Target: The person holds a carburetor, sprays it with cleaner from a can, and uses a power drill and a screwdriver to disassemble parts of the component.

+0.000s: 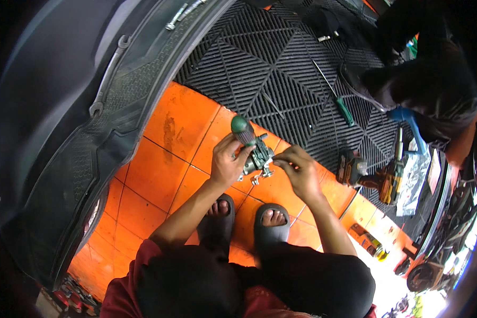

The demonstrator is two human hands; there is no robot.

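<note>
My left hand point(228, 164) is closed around a screwdriver point(243, 130) with a green-capped, dark ribbed handle that points up and away from me. Beside those fingers is a small grey metal carburetor point(259, 157) with levers and a linkage on its near side. Whether the left fingers also grip the carburetor I cannot tell. At its right edge my right hand point(298, 168) has thumb and forefinger pinched together; what lies between them, if anything, is too small to make out. The screwdriver's tip is hidden.
A black ribbed mat point(249, 58) covers the orange tiles point(169, 124) ahead. On it lie another green-handled screwdriver point(344, 110) and a cordless drill point(387, 180). A wrench point(109, 77) rests on the dark plastic panel point(53, 132) at left. Another person point(434, 79) crouches at upper right.
</note>
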